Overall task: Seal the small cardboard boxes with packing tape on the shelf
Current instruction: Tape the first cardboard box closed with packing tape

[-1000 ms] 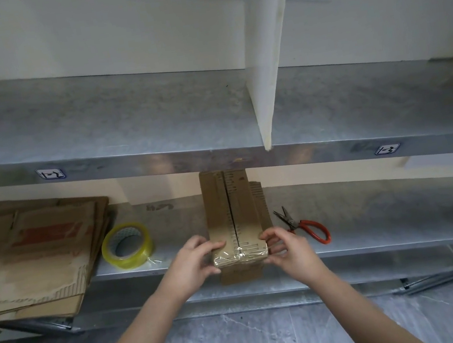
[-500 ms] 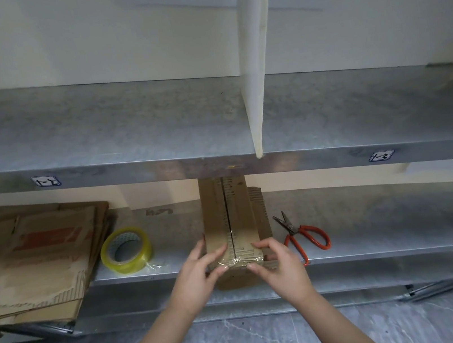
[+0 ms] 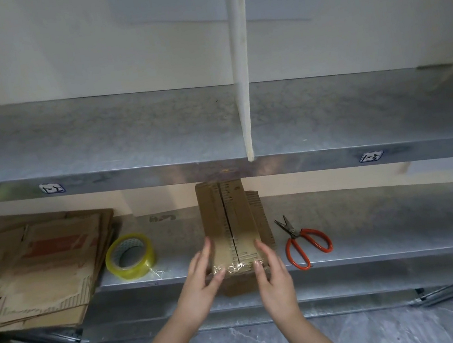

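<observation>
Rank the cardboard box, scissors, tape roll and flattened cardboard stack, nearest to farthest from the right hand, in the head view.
1. cardboard box: touched by the right hand.
2. scissors: just right of it.
3. tape roll: left, beyond the box.
4. flattened cardboard stack: far left.

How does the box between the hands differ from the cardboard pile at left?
The small cardboard box is assembled, with clear tape over its near end; the flattened cardboard pile lies flat. The left hand and right hand touch the box; no hand touches the pile. Both are brown corrugated card on the lower shelf.
</observation>
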Available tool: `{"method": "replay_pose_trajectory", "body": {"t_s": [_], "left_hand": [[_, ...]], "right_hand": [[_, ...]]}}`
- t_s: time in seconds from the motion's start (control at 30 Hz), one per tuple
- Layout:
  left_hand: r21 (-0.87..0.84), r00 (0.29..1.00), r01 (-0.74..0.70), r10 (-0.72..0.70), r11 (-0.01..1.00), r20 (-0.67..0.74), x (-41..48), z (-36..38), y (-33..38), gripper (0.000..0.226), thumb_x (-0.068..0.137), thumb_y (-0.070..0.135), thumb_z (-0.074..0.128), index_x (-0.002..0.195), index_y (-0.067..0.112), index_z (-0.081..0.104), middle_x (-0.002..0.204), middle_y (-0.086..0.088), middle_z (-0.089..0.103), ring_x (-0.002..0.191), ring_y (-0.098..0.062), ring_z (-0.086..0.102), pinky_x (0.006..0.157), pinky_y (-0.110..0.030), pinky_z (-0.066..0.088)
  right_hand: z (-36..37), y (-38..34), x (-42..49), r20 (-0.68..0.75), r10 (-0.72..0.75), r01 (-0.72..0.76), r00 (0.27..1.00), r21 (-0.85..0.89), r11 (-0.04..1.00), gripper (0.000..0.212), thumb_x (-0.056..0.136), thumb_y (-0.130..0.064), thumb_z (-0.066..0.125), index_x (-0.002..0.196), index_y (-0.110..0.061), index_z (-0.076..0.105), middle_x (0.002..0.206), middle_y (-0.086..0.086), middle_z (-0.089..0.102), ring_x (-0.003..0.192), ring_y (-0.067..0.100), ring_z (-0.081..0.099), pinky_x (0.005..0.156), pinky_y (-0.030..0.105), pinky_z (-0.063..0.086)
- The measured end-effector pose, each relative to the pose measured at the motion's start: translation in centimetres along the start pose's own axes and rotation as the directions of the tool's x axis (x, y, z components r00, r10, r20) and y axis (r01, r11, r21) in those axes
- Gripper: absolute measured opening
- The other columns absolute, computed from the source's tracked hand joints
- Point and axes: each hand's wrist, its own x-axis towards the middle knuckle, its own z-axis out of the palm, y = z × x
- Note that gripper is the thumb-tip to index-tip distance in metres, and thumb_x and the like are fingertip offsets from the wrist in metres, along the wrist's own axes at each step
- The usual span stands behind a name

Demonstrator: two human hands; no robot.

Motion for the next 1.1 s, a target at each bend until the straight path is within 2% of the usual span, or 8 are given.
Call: {"method": "replay_pose_trajectory", "body": {"t_s": [0.1, 0.23, 0.43, 0.57, 0.73, 0.83, 0.97, 1.1], "left_hand": [[-0.066, 0.999, 0.05, -0.049, 0.997, 0.013, 0.7, -0.5, 0.4, 0.086, 0.087, 0.033, 0.07, 0.152, 0.039, 0.015, 0.153, 0.01, 0.03, 0.132, -0.011, 0.043, 0.11, -0.035, 0.038], [-0.134, 0.997, 0.074, -0.071, 0.988, 0.03, 0.6, 0.1, 1.9, 0.077, 0.081, 0.03, 0.077, 0.138, 0.043, 0.026, 0.135, 0.018, 0.042, 0.102, 0.011, 0.056, 0.082, -0.008, 0.046], [-0.23, 0.99, 0.14, -0.131, 0.963, 0.054, 0.7, -0.4, 3.3, 0.085, 0.085, 0.032, 0.071, 0.145, 0.043, 0.012, 0.133, -0.003, 0.049, 0.11, -0.017, 0.063, 0.095, -0.04, 0.053], [0.203, 0.981, 0.115, -0.079, 0.972, -0.177, 4.8, -5.1, 3.8, 0.097, 0.079, 0.034, 0.078, 0.151, 0.034, 0.013, 0.156, -0.007, 0.016, 0.14, -0.031, 0.028, 0.113, -0.045, 0.029], [0.374, 0.996, -0.009, -0.027, 0.928, 0.091, 8.1, -8.0, 3.1, 0.095, 0.077, 0.037, 0.079, 0.151, 0.037, 0.02, 0.16, 0.006, 0.012, 0.146, -0.023, 0.017, 0.115, -0.04, 0.021], [0.349, 0.996, -0.076, 0.084, 0.934, -0.007, 7.9, -7.7, 2.6, 0.098, 0.07, 0.023, 0.086, 0.15, 0.03, 0.028, 0.148, -0.006, 0.034, 0.135, -0.025, 0.036, 0.105, -0.026, 0.029], [0.325, 0.991, -0.041, 0.079, 0.945, -0.105, 5.9, -8.0, 1.9, 0.107, 0.063, 0.034, 0.09, 0.15, 0.033, 0.027, 0.142, -0.008, 0.035, 0.13, -0.026, 0.041, 0.111, -0.036, 0.034], [0.18, 0.959, 0.026, 0.026, 0.983, -0.281, 2.8, -7.5, 1.4, 0.096, 0.061, 0.043, 0.088, 0.142, 0.029, 0.038, 0.141, -0.002, 0.033, 0.131, -0.022, 0.039, 0.114, -0.039, 0.031]], "right_hand": [[-0.8, -0.4, 1.0, 0.046, 0.111, -0.115, 0.993, 0.122, 0.986, 0.055, 0.098, -0.028, 0.057, 0.146, -0.033, 0.03, 0.148, -0.011, 0.038, 0.138, 0.008, 0.035, 0.114, 0.032, 0.033], [-1.7, -0.6, 1.6, 0.08, 0.127, -0.137, 0.989, 0.136, 0.981, 0.069, 0.089, -0.037, 0.067, 0.148, -0.023, 0.033, 0.146, -0.004, 0.044, 0.137, 0.014, 0.039, 0.114, 0.04, 0.034], [-4.8, 1.0, 2.5, 0.145, 0.156, -0.185, 0.977, 0.214, 0.959, 0.072, 0.077, -0.013, 0.081, 0.137, -0.027, 0.045, 0.132, -0.009, 0.057, 0.123, 0.009, 0.053, 0.103, 0.03, 0.046], [-5.7, 1.5, 2.6, 0.194, 0.156, -0.187, 0.968, 0.152, 0.971, 0.071, 0.075, -0.008, 0.081, 0.133, -0.034, 0.048, 0.134, -0.008, 0.054, 0.127, 0.013, 0.05, 0.108, 0.033, 0.041], [-4.8, 0.7, 1.5, -0.067, 0.261, -0.263, 0.963, -0.016, 0.965, 0.09, 0.072, -0.043, 0.083, 0.143, -0.022, 0.031, 0.137, -0.002, 0.032, 0.122, 0.017, 0.045, 0.101, 0.031, 0.041], [-3.5, 0.2, 0.5, -0.124, 0.276, -0.277, 0.953, 0.011, 0.961, 0.077, 0.076, -0.036, 0.082, 0.131, -0.017, 0.031, 0.132, 0.006, 0.047, 0.117, 0.023, 0.053, 0.089, 0.028, 0.043], [-3.6, -0.6, -0.1, -0.167, 0.268, -0.213, 0.949, 0.287, 0.934, 0.079, 0.07, -0.014, 0.087, 0.128, -0.023, 0.033, 0.129, -0.003, 0.047, 0.105, 0.003, 0.058, 0.082, 0.017, 0.053], [-4.3, -1.8, 1.0, -0.118, 0.239, -0.206, 0.964, 0.239, 0.949, 0.08, 0.071, -0.023, 0.087, 0.138, -0.024, 0.042, 0.143, 0.001, 0.041, 0.129, 0.014, 0.046, 0.108, 0.043, 0.044]]}}
